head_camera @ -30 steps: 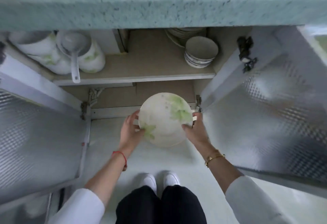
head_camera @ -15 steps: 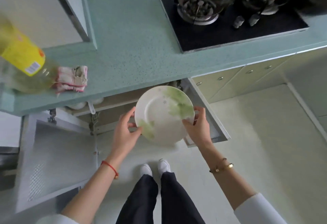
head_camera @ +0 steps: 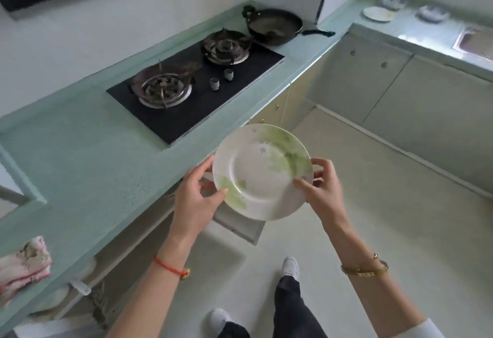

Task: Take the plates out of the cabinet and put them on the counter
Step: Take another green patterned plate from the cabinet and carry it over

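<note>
Step in hand: carrying one plate [head_camera: 262, 172] from the cabinet [head_camera: 149, 233] up toward the surface [head_camera: 80, 156]; I judge the plate is out and not yet set down.
Plate: white with green leaf print, held in the air, slightly tilted, just off the front edge of the surface and level with or a little above it. It touches nothing but the hands.
Left hand [head_camera: 194, 199]: grasping the plate's left rim, thumb on top, fingers underneath.
Right hand [head_camera: 320, 188]: grasping the plate's right rim, thumb on the upper face, fingers curled behind the edge.
Surface: pale green, running along the wall and turning at the far corner. A black hob [head_camera: 197, 89] is set into it; a dark wok [head_camera: 274, 27] stands at the far corner beyond the hob. A folded cloth [head_camera: 24, 263] lies at the near left end, by the front edge.
Free space: the bare stretch between the cloth and the hob's left edge looks the likely place.
Cabinet: below the surface, open, with one door [head_camera: 237, 223] standing out under the plate.
Next move calls for: swinging the plate left over the front edge, levelling it, lowering it flat onto the bare stretch, and keeping clear of the hob before the hands let go.
Risk: a tilted release near the front edge could let it slide off.
</note>
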Action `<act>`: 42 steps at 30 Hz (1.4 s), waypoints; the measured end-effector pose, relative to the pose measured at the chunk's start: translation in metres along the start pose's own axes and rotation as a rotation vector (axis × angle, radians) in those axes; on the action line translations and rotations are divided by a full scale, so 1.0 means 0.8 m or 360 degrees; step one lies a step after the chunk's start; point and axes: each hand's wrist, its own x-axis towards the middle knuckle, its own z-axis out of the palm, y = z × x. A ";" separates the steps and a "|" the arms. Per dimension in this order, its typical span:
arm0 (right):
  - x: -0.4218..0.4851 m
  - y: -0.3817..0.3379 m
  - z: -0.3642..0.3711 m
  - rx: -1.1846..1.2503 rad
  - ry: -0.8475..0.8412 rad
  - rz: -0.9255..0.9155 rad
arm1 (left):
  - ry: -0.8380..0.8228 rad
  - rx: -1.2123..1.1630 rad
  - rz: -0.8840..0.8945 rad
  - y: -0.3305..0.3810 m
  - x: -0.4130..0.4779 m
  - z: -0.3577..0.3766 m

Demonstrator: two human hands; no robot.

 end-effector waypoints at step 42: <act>0.815 -0.056 -0.502 -0.0008 0.0915 0.0243 | -0.0821 0.0105 0.0307 0.308 0.741 0.788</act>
